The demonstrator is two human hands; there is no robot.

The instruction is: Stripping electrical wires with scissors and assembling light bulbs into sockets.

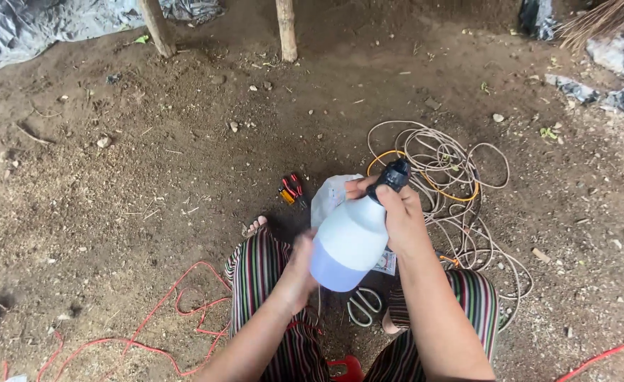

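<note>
A white plastic spray bottle (353, 237) with a black nozzle top (394, 175) is tilted away from me, a little liquid showing at its base. My right hand (399, 216) grips its neck and upper body, fingers near the nozzle. My left hand (299, 272), slightly blurred, holds the bottle's bottom. Both hands are above my knees in striped trousers (259, 272).
On the dirt ground lie a tangle of beige and orange cord (460, 184), red-handled pliers (292, 189), scissors (365, 304), a white plastic bag (329, 194) and red cord (177, 304). Two wooden posts (285, 28) stand at the far side.
</note>
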